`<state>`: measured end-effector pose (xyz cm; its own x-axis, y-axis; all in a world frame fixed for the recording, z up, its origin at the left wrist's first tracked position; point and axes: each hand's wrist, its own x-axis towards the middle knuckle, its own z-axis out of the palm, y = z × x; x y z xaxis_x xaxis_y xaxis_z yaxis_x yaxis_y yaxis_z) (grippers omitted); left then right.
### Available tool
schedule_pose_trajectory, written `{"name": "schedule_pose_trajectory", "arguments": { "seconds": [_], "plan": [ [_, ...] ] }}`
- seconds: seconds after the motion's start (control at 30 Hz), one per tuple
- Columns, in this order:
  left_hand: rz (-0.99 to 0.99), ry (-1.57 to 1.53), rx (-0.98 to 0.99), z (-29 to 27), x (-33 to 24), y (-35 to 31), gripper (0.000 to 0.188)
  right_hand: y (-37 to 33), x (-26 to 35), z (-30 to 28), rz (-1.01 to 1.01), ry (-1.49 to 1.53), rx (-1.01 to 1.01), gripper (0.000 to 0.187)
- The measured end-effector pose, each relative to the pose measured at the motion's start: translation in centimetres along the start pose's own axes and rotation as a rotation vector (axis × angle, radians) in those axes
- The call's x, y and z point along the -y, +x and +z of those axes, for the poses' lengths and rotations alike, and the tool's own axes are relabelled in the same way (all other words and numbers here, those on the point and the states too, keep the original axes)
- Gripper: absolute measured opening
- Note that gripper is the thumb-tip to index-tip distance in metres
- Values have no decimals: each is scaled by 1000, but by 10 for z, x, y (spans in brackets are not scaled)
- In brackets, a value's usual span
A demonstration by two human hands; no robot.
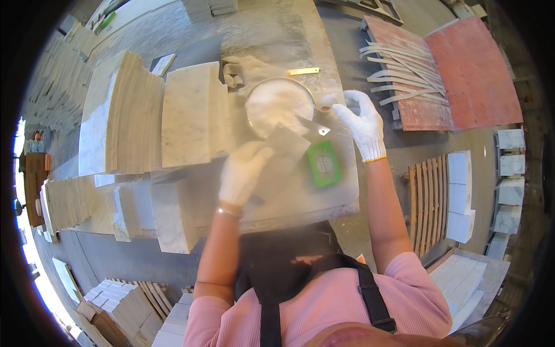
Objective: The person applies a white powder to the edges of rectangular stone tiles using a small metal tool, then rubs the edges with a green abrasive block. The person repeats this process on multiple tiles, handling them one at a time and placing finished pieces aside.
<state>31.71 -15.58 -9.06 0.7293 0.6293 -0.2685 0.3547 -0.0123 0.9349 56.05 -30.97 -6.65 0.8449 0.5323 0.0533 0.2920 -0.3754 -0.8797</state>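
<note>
My left hand, in a white knit glove, grips a thin flat grey tile by its left edge; the tile is slightly blurred. It is tilted over the near side of a round pan of white powder or paste. A metal scraper blade leans across the pan's right rim. Right of the pan is my gloved right hand, its fingers curled with a gap between thumb and fingertips. By its thumb lies a small white and reddish item, too small to name. A green box sits nearest the tile's right.
Marble slabs stand in stacks on the table's left. A cloth and a yellow strip lie behind the pan. Right of the table are a red board, pale strips and a wooden pallet.
</note>
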Motion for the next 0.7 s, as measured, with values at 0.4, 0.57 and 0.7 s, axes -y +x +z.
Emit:
{"name": "schedule_pose_trajectory", "arguments": {
  "seconds": [0.4, 0.57, 0.7],
  "plan": [
    [-74, 84, 16, -4, -25, -9, 40, 12, 10, 1, 21, 247, 304, 36],
    [-69, 96, 10, 0, -28, -10, 41, -4, 46, -16, -14, 271, 501, 45],
    [-44, 141, -7, 0, -27, -12, 40, -8, 60, -15, 6, 293, 585, 43]
  ]
}}
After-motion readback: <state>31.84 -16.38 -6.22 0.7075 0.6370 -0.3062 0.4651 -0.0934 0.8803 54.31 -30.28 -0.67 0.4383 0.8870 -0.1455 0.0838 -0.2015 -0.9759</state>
